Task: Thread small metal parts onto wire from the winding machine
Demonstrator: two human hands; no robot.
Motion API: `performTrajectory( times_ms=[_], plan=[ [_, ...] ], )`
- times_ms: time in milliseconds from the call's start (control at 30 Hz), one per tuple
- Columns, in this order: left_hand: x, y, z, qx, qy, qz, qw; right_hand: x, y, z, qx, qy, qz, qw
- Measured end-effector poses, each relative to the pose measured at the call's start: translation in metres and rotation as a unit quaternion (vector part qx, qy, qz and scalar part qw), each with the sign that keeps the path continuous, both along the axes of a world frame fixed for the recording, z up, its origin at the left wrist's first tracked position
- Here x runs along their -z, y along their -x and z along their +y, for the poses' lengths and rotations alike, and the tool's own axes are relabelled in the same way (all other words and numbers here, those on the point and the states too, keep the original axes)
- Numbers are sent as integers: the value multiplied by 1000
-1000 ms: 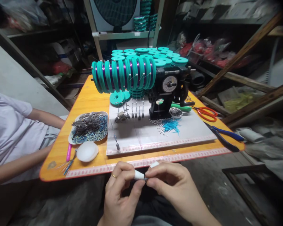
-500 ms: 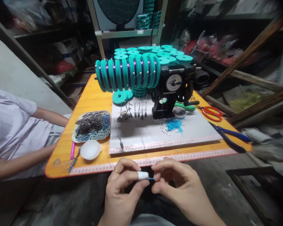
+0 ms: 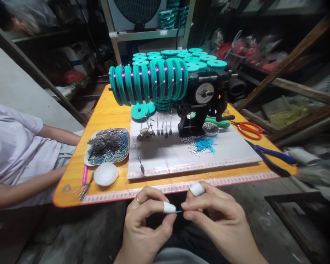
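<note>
In front of the table edge, my left hand [image 3: 147,222] is closed in a pinch, thumb against a white-wrapped fingertip. A thin blue strip [image 3: 179,211] sticks out of that pinch toward my right hand [image 3: 218,209]. The right thumb and forefinger are pressed together at the strip's other end, and a white wrap covers one raised finger. Most of the strip is hidden by the fingertips. Beyond my hands, a pile of similar blue strips [image 3: 205,144] lies on the white board [image 3: 165,157], beside small white beads [image 3: 194,148].
A black winding machine [image 3: 192,106] carries a row of green spools [image 3: 148,82]. At left are a tray of metal pieces [image 3: 107,146] and a white bowl [image 3: 106,174]. Orange-handled scissors [image 3: 250,130] and blue-handled pliers [image 3: 275,156] lie right. Another person's arm [image 3: 27,189] rests at left.
My right hand has shifted slightly right, and its white-wrapped finger has lifted into sight. The blue strip stays between both hands. The view has shifted a little.
</note>
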State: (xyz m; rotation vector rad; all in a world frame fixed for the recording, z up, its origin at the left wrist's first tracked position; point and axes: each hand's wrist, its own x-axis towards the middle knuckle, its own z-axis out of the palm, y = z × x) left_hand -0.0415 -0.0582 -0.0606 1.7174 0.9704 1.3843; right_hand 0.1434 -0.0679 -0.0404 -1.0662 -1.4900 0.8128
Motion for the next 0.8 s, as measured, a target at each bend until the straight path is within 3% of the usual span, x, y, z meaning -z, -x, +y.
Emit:
performTrajectory(
  times_ms=[267, 600, 800],
  plan=[
    [1, -1, 2, -9, 9, -15, 1000, -2, -2, -2, -28, 20, 23, 999],
    [2, -1, 1, 14, 0, -3, 1000, -3, -1, -4, -17, 18, 2, 1000],
    [1, 9, 6, -43, -73, 78, 993, 0, 4, 6, 49, 2, -58, 997]
  ],
)
